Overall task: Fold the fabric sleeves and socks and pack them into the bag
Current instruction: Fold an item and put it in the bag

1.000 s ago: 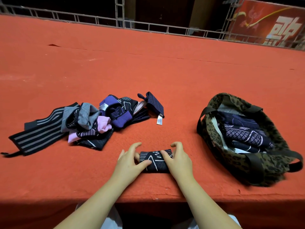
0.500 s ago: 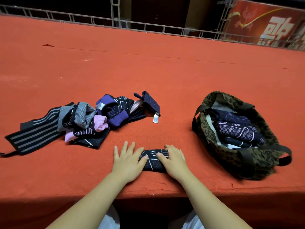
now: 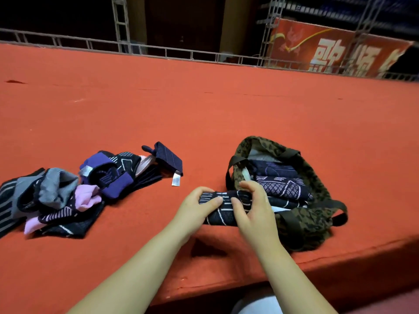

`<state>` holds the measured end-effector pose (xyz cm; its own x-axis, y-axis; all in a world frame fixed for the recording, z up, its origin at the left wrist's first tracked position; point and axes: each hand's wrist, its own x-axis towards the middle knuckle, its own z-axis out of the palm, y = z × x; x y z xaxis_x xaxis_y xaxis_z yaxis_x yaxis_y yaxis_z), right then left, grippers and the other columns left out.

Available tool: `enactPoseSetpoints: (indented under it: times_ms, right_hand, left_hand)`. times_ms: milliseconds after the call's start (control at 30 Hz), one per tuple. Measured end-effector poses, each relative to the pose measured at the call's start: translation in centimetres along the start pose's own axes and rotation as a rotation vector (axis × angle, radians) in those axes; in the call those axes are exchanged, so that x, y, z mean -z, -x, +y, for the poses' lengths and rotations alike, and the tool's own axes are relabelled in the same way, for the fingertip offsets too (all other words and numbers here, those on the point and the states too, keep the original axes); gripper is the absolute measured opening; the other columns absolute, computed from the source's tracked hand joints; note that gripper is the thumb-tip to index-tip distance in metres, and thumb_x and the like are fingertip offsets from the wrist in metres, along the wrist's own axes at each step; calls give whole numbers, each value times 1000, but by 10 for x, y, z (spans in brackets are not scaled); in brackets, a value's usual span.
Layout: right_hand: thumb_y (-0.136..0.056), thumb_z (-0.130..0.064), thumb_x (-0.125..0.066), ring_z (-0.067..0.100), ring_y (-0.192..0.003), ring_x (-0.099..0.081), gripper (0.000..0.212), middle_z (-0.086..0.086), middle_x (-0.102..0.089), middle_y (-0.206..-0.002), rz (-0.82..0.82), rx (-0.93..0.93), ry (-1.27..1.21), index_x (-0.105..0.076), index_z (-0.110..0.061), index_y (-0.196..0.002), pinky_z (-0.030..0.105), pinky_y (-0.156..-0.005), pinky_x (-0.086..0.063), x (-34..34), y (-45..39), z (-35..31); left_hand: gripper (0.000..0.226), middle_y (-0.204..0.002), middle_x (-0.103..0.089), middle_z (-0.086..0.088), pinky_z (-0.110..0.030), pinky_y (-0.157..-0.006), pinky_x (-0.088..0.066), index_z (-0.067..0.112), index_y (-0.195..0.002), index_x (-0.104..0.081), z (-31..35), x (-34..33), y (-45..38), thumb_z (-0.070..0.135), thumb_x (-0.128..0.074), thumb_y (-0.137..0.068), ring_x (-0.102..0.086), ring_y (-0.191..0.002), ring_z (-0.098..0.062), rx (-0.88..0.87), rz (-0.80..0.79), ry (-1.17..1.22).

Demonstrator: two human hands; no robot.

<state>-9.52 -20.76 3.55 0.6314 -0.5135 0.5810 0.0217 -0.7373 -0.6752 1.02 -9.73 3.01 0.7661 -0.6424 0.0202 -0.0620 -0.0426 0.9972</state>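
A folded dark fabric piece with white line patterns (image 3: 223, 208) is lifted a little off the red table, held at both ends. My left hand (image 3: 197, 206) grips its left end, thumb on top. My right hand (image 3: 254, 207) grips its right end, fingers curled over it, right at the near left rim of the camouflage bag (image 3: 317, 184). The bag lies open on the table and holds several folded dark patterned pieces (image 3: 281, 186). A heap of unfolded socks and sleeves (image 3: 74, 191) in black, grey, pink and purple lies to the left.
The red cloth-covered table (image 3: 204, 109) stretches far back to a metal rail (image 3: 158, 51). Its front edge runs just below my forearms. A small dark folded piece with a white tag (image 3: 169, 162) lies at the heap's right end. A red banner (image 3: 340, 53) hangs behind.
Both hands went from pressing the folded piece flat on the table to gripping it, and have lifted and carried it right, up to the bag's rim.
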Motion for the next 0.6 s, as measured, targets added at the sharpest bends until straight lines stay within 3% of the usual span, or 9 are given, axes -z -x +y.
enactPoseSetpoints:
  times_ms: [133,300,467,600]
  right_hand:
    - [-82,-21,-57,-3,-105,-40,31,-2,-49,-113,141,46,124,-56,-10,-111,-1,-91,-26,39,-25,24]
    - [-85,-19,-59,12,-96,-54,26,-6,-50,-113,152,-124,40,-54,-28,-110,19,-84,-42,84,-68,50]
    - [-90,-18,-59,12,-83,-60,18,0,-64,-108,-138,-520,-149,-61,-25,-106,26,-59,-47,100,-125,85]
    - [-88,-14,-58,15,-81,-59,17,8,-70,-104,-380,-530,-9,-69,-26,-92,35,-73,-48,96,-163,119]
  left_hand:
    - [12,-81,-62,6,-24,-65,-47,24,-85,-57,22,-48,-28,17,-66,-85,-59,-74,-11,-72,11,9]
    - [13,-99,-62,6,-26,-62,-44,27,-103,-60,47,-97,-78,26,-56,-90,-56,-83,-12,-35,-47,-48]
    - [41,-107,-58,3,-23,-56,-41,29,-132,-50,74,-115,-132,24,-50,-92,-51,-73,-8,165,-197,-190]
    - [58,-97,-55,0,-26,-57,-45,25,-146,-23,78,-126,-166,18,-48,-94,-51,-72,-11,282,-305,-232]
